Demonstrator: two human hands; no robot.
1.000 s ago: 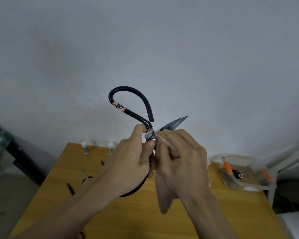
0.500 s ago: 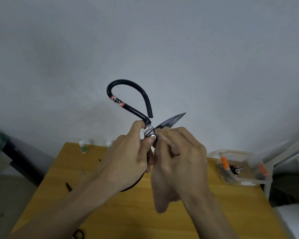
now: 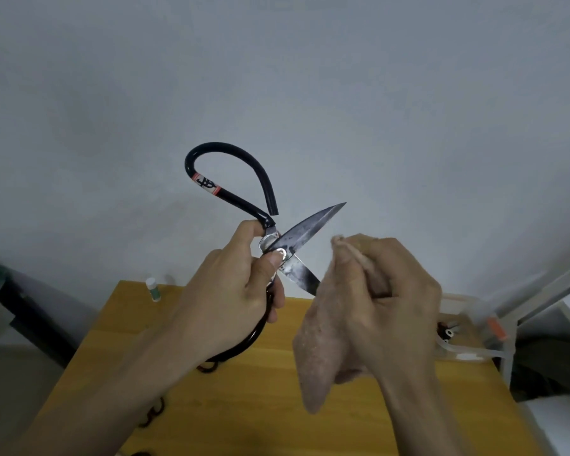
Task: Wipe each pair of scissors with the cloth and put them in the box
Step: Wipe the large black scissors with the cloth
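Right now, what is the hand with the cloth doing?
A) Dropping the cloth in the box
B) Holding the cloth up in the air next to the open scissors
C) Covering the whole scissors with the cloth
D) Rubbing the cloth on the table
B: the right hand grips the cloth up above the table, beside the blades of the open scissors that the left hand holds at the pivot.
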